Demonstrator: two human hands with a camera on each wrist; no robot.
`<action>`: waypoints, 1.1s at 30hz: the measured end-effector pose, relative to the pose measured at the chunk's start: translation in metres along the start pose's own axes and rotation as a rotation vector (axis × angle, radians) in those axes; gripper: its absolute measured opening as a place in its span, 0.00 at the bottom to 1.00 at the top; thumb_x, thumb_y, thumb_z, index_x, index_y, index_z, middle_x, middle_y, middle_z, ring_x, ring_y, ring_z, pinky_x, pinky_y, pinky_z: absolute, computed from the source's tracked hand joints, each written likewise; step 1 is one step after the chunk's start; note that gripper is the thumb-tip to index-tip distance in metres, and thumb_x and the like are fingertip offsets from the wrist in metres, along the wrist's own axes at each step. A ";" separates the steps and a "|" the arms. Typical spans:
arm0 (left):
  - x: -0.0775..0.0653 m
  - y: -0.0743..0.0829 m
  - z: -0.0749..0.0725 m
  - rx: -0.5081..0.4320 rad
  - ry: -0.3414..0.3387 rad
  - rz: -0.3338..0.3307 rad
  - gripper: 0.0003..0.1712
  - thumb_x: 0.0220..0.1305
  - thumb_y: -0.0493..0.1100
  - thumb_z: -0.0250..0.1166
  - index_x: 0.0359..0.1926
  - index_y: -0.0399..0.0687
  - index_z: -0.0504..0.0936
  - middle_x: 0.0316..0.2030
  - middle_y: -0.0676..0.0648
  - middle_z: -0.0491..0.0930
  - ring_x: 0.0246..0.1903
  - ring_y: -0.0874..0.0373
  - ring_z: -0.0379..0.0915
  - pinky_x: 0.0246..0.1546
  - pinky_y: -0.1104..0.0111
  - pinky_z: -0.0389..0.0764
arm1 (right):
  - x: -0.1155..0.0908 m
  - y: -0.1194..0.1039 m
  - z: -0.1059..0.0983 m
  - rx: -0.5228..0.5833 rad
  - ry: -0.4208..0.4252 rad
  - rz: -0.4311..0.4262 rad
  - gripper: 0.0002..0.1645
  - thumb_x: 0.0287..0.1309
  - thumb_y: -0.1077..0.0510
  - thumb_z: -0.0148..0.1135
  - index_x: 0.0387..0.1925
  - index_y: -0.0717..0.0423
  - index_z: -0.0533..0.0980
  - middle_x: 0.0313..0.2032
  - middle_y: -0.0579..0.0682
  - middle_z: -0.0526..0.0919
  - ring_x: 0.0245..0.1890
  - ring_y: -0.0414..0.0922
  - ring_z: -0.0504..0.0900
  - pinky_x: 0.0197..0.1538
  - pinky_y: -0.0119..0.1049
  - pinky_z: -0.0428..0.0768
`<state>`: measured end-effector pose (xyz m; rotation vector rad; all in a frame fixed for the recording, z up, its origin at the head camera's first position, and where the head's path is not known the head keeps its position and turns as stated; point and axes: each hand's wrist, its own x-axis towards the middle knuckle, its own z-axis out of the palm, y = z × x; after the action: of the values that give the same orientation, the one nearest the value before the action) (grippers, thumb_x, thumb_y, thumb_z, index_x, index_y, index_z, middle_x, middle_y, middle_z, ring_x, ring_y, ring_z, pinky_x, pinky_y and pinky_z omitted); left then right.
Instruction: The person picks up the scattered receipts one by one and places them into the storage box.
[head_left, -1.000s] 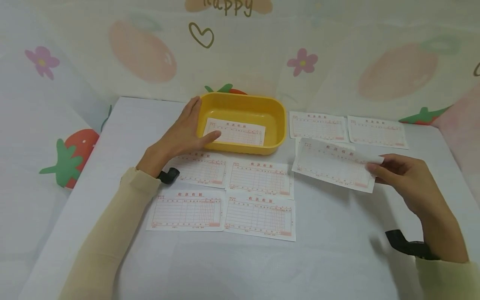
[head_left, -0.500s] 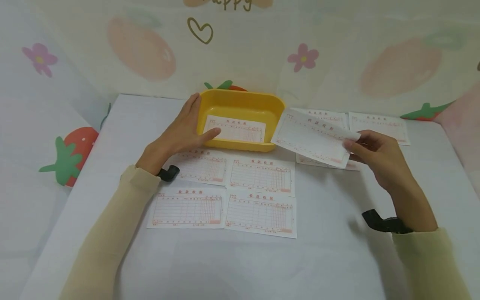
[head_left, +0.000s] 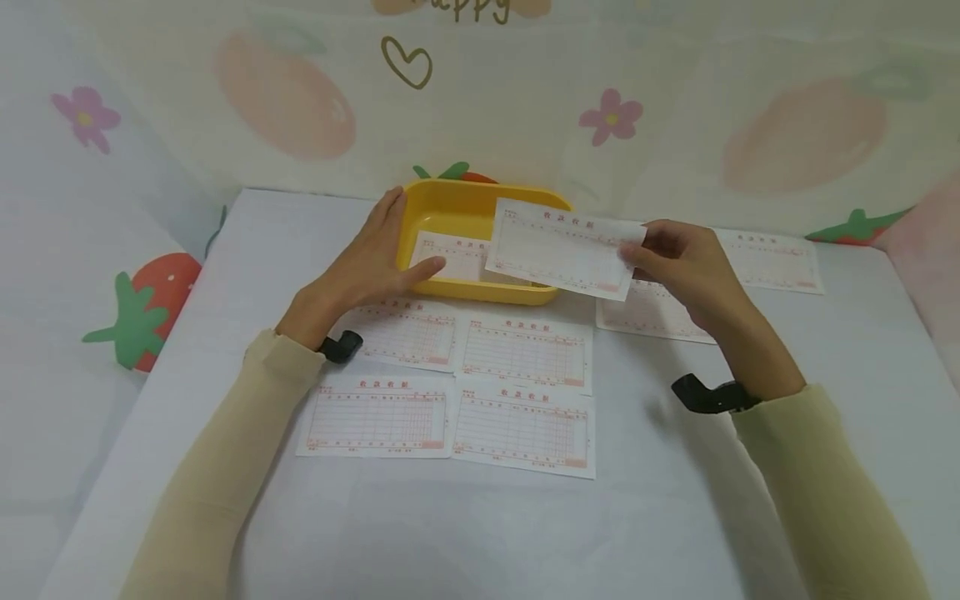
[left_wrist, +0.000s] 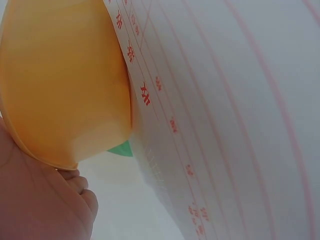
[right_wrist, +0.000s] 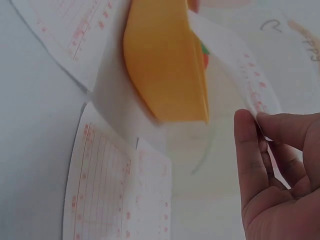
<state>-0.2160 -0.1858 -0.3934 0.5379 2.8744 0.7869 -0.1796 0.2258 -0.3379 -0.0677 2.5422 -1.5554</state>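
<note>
The person's right hand has a printed slip pinched at its right end between thumb and fingers, the paper held up over the right half of a yellow tray. That tray sits by the back edge of the worktop, left of its middle. The left hand keeps a spread grip rather than a clenched one: fingers straight along the tray's left end, thumb reaching over the front rim. A second slip lies in the tray, partly masked by the held paper. Four slips lie two by two in front of the tray, toward the worktop's front edge. A farther slip lies near the back right corner, and a half-hidden slip shows beside the right hand.
</note>
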 end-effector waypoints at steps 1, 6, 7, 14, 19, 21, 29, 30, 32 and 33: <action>0.000 0.000 0.000 -0.001 0.001 0.003 0.68 0.67 0.75 0.58 0.86 0.46 0.31 0.87 0.42 0.30 0.87 0.43 0.34 0.86 0.45 0.48 | 0.003 -0.002 0.003 -0.029 0.000 0.004 0.21 0.72 0.50 0.67 0.56 0.62 0.80 0.50 0.46 0.85 0.43 0.37 0.87 0.49 0.25 0.88; -0.001 0.000 0.000 0.007 0.000 -0.002 0.67 0.67 0.75 0.58 0.86 0.46 0.30 0.87 0.43 0.29 0.86 0.42 0.35 0.86 0.45 0.49 | 0.014 -0.013 0.018 -0.118 -0.023 0.010 0.22 0.73 0.49 0.66 0.59 0.59 0.80 0.55 0.56 0.85 0.44 0.40 0.85 0.50 0.25 0.88; -0.001 0.000 -0.001 0.010 -0.003 -0.006 0.68 0.67 0.75 0.57 0.86 0.45 0.30 0.87 0.43 0.29 0.86 0.42 0.35 0.86 0.46 0.49 | 0.016 -0.015 0.021 -0.116 -0.027 0.009 0.21 0.73 0.50 0.66 0.59 0.59 0.81 0.55 0.57 0.85 0.44 0.40 0.85 0.50 0.26 0.88; -0.003 0.000 -0.004 0.016 0.004 -0.012 0.68 0.68 0.76 0.56 0.86 0.46 0.29 0.87 0.43 0.28 0.86 0.42 0.35 0.86 0.45 0.49 | 0.031 -0.028 0.035 -0.118 -0.050 0.004 0.22 0.72 0.53 0.67 0.59 0.61 0.80 0.55 0.60 0.85 0.45 0.47 0.85 0.50 0.29 0.89; -0.004 -0.001 -0.003 0.008 0.001 -0.017 0.68 0.67 0.77 0.56 0.86 0.46 0.30 0.87 0.44 0.28 0.86 0.43 0.34 0.85 0.45 0.49 | 0.037 -0.031 0.044 -0.128 -0.070 0.030 0.24 0.71 0.52 0.68 0.61 0.61 0.78 0.54 0.59 0.84 0.47 0.53 0.87 0.56 0.38 0.90; -0.004 -0.001 -0.002 0.003 -0.002 -0.017 0.68 0.67 0.77 0.57 0.86 0.46 0.30 0.87 0.44 0.28 0.87 0.43 0.33 0.85 0.45 0.49 | 0.038 -0.031 0.047 -0.126 -0.064 0.032 0.25 0.71 0.52 0.69 0.62 0.61 0.78 0.54 0.59 0.84 0.46 0.50 0.88 0.55 0.37 0.90; -0.003 0.002 0.002 -0.016 0.005 0.014 0.67 0.67 0.77 0.57 0.86 0.50 0.31 0.87 0.45 0.30 0.86 0.43 0.36 0.85 0.44 0.51 | 0.031 -0.026 0.041 -0.125 0.015 0.029 0.26 0.73 0.50 0.65 0.67 0.56 0.77 0.54 0.56 0.83 0.44 0.43 0.90 0.55 0.37 0.89; -0.003 0.002 0.002 -0.016 0.007 0.017 0.67 0.67 0.77 0.57 0.86 0.50 0.31 0.87 0.45 0.30 0.86 0.43 0.37 0.85 0.44 0.51 | 0.029 -0.024 0.038 -0.120 0.022 0.033 0.26 0.74 0.50 0.64 0.68 0.56 0.77 0.54 0.56 0.82 0.45 0.44 0.89 0.55 0.37 0.89; -0.002 0.003 0.002 -0.018 0.010 0.026 0.67 0.67 0.77 0.57 0.86 0.50 0.31 0.87 0.45 0.30 0.86 0.43 0.38 0.85 0.44 0.51 | 0.024 -0.019 0.033 -0.114 0.034 0.038 0.26 0.75 0.50 0.63 0.67 0.56 0.77 0.54 0.55 0.81 0.46 0.43 0.89 0.54 0.35 0.89; -0.002 0.003 0.002 -0.016 0.011 0.027 0.67 0.67 0.77 0.57 0.86 0.50 0.31 0.87 0.45 0.31 0.86 0.43 0.38 0.85 0.44 0.51 | 0.022 -0.017 0.030 -0.111 0.038 0.036 0.26 0.75 0.50 0.63 0.67 0.57 0.77 0.54 0.55 0.82 0.46 0.42 0.88 0.54 0.35 0.89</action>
<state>-0.2126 -0.1831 -0.3937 0.5728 2.8735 0.8189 -0.1968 0.1895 -0.3387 -0.0065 2.6418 -1.4158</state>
